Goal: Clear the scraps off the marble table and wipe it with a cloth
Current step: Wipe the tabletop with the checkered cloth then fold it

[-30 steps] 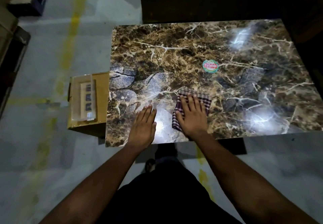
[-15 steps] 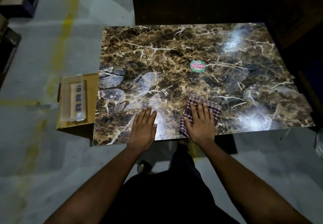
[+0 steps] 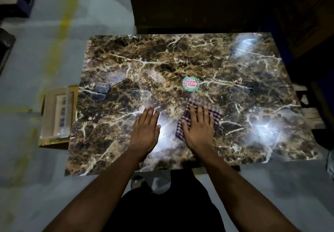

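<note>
The brown marble table (image 3: 180, 59) fills the middle of the head view, glossy with bright light reflections. A dark checked cloth (image 3: 215, 113) lies on it near the front, right of centre. My right hand (image 3: 197, 128) presses flat on the cloth with straight fingers. My left hand (image 3: 146, 128) rests flat on the bare marble just left of the cloth, fingers straight and together. A round red and green sticker (image 3: 190, 83) sits on the marble just beyond the cloth. No loose scraps show on the surface.
A yellow cardboard box (image 3: 57, 116) holding a clear packet stands on the floor against the table's left edge. Dark furniture (image 3: 198, 5) rises behind the table. A yellow painted line (image 3: 61, 32) runs along the grey floor on the left.
My right hand has slid the cloth to the right and further onto the table, closer to the sticker. My left hand stays flat on the marble beside it.
</note>
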